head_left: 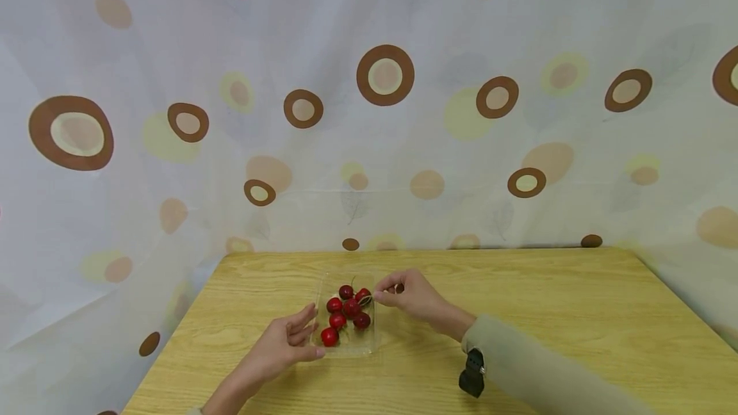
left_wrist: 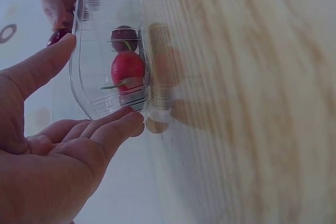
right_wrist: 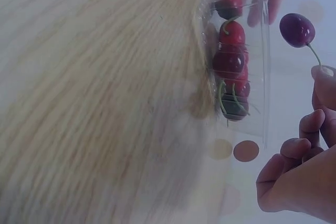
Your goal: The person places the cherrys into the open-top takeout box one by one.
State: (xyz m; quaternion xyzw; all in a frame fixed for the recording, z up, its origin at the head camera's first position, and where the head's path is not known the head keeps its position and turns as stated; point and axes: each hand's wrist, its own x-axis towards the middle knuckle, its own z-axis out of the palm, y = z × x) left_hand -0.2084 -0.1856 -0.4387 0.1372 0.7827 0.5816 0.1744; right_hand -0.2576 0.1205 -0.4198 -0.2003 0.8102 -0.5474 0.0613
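A clear plastic container (head_left: pixel 369 346) of red and dark cherries (head_left: pixel 330 337) sits on the table between both hands. My right hand (head_left: pixel 412 300) pinches the thin green stem of a dark cherry (right_wrist: pixel 297 30), which hangs above the container's rim in the right wrist view. My left hand (head_left: pixel 282 348) rests at the container's near left corner. In the left wrist view its thumb (left_wrist: pixel 50 64) lies at the rim, while its outstretched fingers (left_wrist: pixel 113 129) touch low on the wall. Through that wall a bright red cherry (left_wrist: pixel 127 72) and a darker one show.
The wood-grain table (head_left: pixel 519 351) stretches to both sides of the container. Behind it hangs a pale curtain (head_left: pixel 426 146) with brown and beige rounds. A black watch (head_left: pixel 473 373) is strapped over the right sleeve (head_left: pixel 519 357).
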